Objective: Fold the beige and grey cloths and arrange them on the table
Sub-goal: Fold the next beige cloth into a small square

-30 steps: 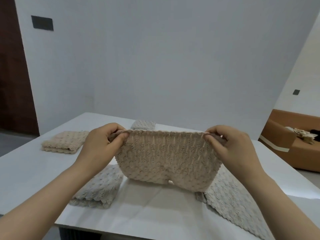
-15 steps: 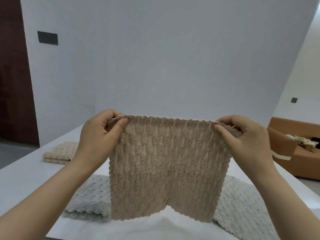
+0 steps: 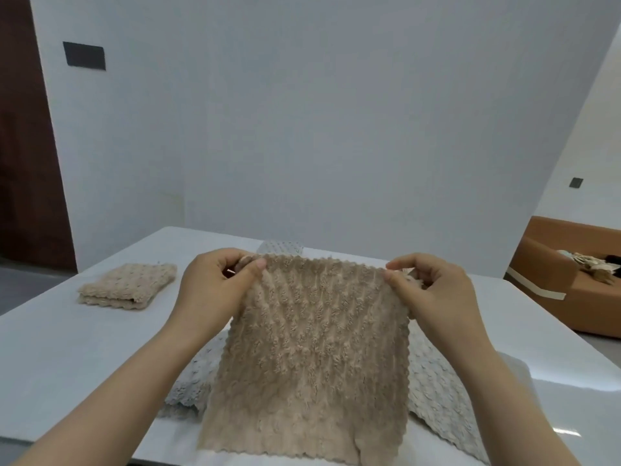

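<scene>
Left hand (image 3: 215,290) and right hand (image 3: 433,294), raised level over the table (image 3: 67,348), each pinch a top corner of the beige cloth (image 3: 312,364), which hangs unfolded, long axis downward.

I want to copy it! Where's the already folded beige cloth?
In the head view, the folded beige fluffy cloth lies left on the white table, apart from the left hand.

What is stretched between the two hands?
In the head view, the beige cloth spans between the left hand and the right hand; each pinches a top corner, and it hangs unfolded.
</scene>
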`<state>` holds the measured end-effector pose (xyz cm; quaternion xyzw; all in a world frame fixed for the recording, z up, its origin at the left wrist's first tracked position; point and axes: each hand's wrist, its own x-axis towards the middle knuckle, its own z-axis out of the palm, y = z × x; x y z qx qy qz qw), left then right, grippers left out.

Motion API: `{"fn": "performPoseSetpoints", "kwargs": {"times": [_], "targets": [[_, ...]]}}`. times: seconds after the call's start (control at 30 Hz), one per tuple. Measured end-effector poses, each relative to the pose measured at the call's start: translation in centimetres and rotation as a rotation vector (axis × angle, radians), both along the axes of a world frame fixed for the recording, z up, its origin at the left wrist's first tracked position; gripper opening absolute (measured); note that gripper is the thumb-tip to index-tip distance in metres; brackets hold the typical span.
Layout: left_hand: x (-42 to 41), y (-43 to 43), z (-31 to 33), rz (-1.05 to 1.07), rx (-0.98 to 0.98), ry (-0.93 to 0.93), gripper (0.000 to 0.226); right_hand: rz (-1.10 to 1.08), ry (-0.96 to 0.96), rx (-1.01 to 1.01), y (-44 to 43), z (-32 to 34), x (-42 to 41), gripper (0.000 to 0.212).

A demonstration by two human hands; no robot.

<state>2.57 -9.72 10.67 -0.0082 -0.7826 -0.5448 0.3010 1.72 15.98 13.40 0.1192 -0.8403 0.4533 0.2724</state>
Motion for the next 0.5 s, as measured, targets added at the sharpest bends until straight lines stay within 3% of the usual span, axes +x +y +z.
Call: {"fn": "performPoseSetpoints", "kwargs": {"times": [0.2, 0.5], "targets": [[0.9, 1.6, -0.4, -0.059, 0.134, -0.030, 0.005, 0.133, -0.061, -0.082, -1.5, -0.6, 0.8, 0.007], [3.1, 3.7, -0.9, -0.178, 0.292, -0.068, 0.004, 0.311, -0.191, -0.196, -4.2, -1.7, 3.1, 0.013]]}}
